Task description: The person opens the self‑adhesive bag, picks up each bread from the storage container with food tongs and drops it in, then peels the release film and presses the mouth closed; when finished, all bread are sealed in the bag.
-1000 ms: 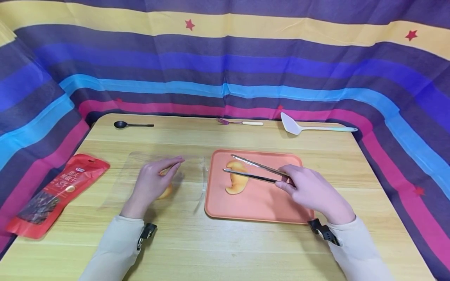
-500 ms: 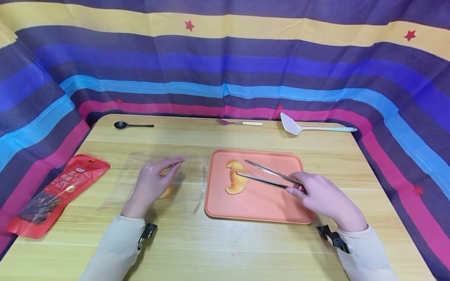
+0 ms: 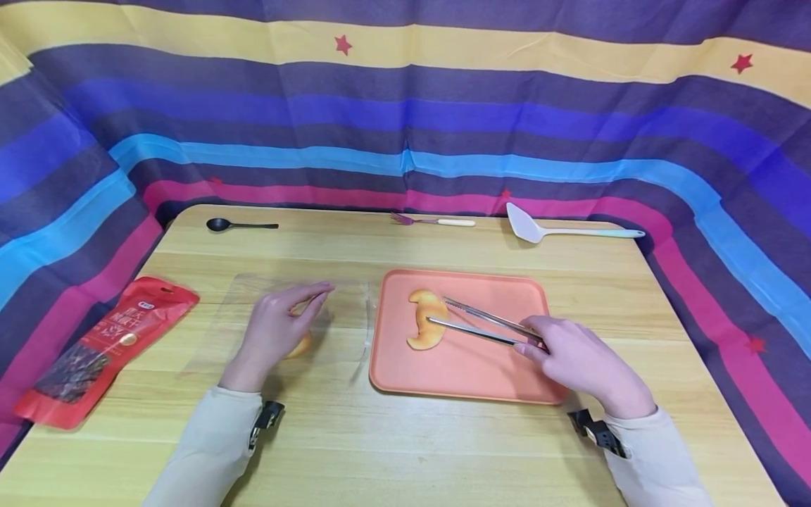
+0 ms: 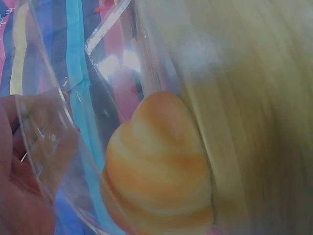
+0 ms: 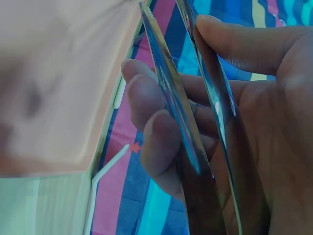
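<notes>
The right hand [image 3: 584, 360] is gripping slim silver metal tongs [image 3: 472, 331], parted tips pointing left toward a golden crescent bread [image 3: 427, 322] lying near-to-far on the coral rectangular tray [image 3: 469, 377]; the left hand [image 3: 277, 325] is pinching clear plastic packaging [image 3: 348, 320].

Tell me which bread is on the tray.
The curved bread near the tongs; the other bread lies off the tray, partly hidden by the left hand in the head view.
</notes>
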`<state>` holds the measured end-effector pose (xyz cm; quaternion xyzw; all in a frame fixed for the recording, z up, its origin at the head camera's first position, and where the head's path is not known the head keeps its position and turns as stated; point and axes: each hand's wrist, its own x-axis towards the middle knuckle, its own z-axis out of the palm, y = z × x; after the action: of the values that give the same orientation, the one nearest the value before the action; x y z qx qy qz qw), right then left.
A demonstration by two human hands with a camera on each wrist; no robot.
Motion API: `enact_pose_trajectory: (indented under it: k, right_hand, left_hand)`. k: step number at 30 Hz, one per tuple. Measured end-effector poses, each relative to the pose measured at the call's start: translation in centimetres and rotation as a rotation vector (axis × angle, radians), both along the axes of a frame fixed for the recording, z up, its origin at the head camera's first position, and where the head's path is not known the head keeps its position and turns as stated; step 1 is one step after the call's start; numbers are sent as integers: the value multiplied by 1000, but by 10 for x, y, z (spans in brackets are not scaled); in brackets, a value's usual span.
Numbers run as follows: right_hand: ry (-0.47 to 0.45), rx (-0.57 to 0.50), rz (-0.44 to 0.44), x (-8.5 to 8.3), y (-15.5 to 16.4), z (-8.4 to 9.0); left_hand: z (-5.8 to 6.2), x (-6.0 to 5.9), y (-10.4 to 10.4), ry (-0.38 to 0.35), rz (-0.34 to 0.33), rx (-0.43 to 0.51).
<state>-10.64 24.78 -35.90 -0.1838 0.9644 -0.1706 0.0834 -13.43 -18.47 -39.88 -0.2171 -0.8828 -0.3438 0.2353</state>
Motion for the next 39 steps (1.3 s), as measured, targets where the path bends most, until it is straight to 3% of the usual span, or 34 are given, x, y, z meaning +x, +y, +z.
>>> enact_pose_trajectory:
  k: [6, 20, 39]
  right_hand:
    - [16, -15, 41, 0, 0, -4]
    - [204, 17, 115, -1, 3, -10]
    - [244, -57, 189, 2, -11, 0]
  left_hand:
    - [0, 0, 0, 12, -7, -7]
    - [3, -2, 0, 35, -16, -21]
    - [2, -1, -1, 39, -23, -13]
